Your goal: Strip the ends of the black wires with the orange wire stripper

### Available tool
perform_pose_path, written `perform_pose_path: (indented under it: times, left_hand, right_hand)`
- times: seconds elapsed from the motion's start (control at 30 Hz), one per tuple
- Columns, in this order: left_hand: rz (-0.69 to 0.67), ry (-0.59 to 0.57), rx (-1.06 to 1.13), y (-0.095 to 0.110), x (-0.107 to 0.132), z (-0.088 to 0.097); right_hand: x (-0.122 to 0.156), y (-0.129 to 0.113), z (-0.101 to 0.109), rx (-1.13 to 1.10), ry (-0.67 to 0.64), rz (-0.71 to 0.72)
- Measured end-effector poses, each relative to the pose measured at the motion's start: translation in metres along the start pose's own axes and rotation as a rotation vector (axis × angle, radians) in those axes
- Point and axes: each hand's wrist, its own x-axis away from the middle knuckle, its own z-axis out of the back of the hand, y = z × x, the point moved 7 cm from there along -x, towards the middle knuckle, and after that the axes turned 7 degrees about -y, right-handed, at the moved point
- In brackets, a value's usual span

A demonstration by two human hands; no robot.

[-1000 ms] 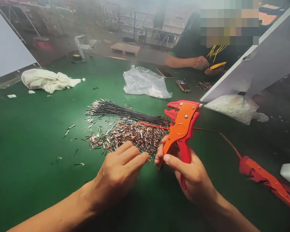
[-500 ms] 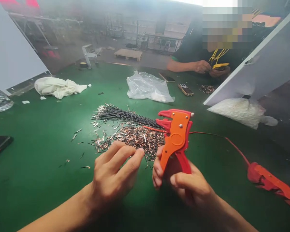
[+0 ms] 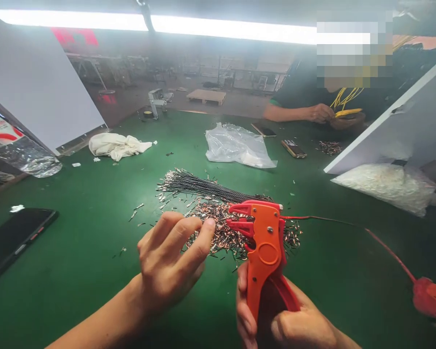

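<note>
My right hand is wrapped around the handles of an orange and red wire stripper. The jaws of the stripper stand apart and point left. My left hand is closed in a pinch just left of the jaws; whatever is between its fingertips is too small to make out. Beyond both hands lies a heap of short black and copper-coloured wire scraps. A bundle of black wires with metal terminals at its left end rests behind the heap. Loose terminals are scattered to the left.
A clear plastic bag, white cloth and two phones lie farther back on the green table. A dark phone and a bottle are at left. A red-orange tool lies right. Opposite, a person handles yellow wires.
The view has tilted upward and shifted left. My right hand and the stripper sit lower in the picture, with the jaws nearer my left fingertips. My left hand stays pinched.
</note>
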Motion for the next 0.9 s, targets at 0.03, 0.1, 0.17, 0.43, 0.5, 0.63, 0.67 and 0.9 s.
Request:
perform_pose_path:
  times: [0.03,0.1,0.17,0.43,0.5,0.63,0.67,0.9]
  left_hand:
    - [0.009,0.001,0.016,-0.001,0.0,0.0]
    - [0.011,-0.009,0.038,0.0,0.0,-0.001]
    - [0.001,-0.029,0.042,0.001,-0.001,-0.002]
    - [-0.009,-0.02,0.074,0.003,-0.002,0.0]
    - [-0.003,-0.03,0.081,0.003,-0.002,0.0]
    - [0.006,-0.026,0.097,0.003,-0.001,0.001]
    - [0.001,-0.026,0.102,0.003,0.0,0.001]
    - [-0.14,-0.017,-0.074,0.011,0.0,0.006]
  right_hand:
    - [0.0,-0.001,0.0,-0.009,-0.004,0.009]
    - [0.0,-0.001,0.0,-0.015,0.004,-0.005]
    - [0.001,0.002,0.002,-0.001,0.039,-0.051]
    - [0.005,0.0,0.003,0.11,0.028,-0.072]
    - [0.006,-0.001,0.004,0.128,0.018,-0.088]
    - [0.006,-0.003,0.003,0.134,0.006,-0.1]
    - [0.006,-0.003,0.002,0.133,0.01,-0.107]
    - [0.003,-0.008,-0.003,0.063,0.039,-0.07]
